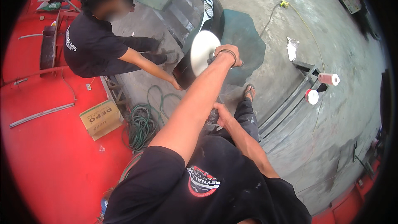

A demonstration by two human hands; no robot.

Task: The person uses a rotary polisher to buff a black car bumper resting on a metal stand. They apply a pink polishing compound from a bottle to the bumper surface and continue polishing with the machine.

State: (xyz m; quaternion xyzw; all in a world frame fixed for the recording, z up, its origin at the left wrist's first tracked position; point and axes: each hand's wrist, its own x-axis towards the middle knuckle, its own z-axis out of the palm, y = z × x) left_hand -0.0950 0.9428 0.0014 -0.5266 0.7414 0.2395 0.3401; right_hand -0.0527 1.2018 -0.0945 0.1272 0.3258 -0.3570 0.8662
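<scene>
A power polisher with a round white pad (204, 49) is in both my hands. My left hand (230, 54) is closed around its front end, just right of the pad. My right hand (222, 114) grips the dark rear handle (213, 116) nearer my body. The pad stands against a glossy black curved panel (213, 14) that looks like a car bumper; whether it touches is hard to tell. My left forearm hides much of the tool body. A co-worker (95, 41) bends at the left, one hand (177, 85) at the panel's lower end.
A coiled green hose (143, 126) and a cardboard box (101, 119) lie at the left by the red floor (54, 153). At the right, a bottle (328, 79) and a round tub (311, 96) stand by a metal frame (286, 105). A yellow cord (306, 23) crosses the concrete.
</scene>
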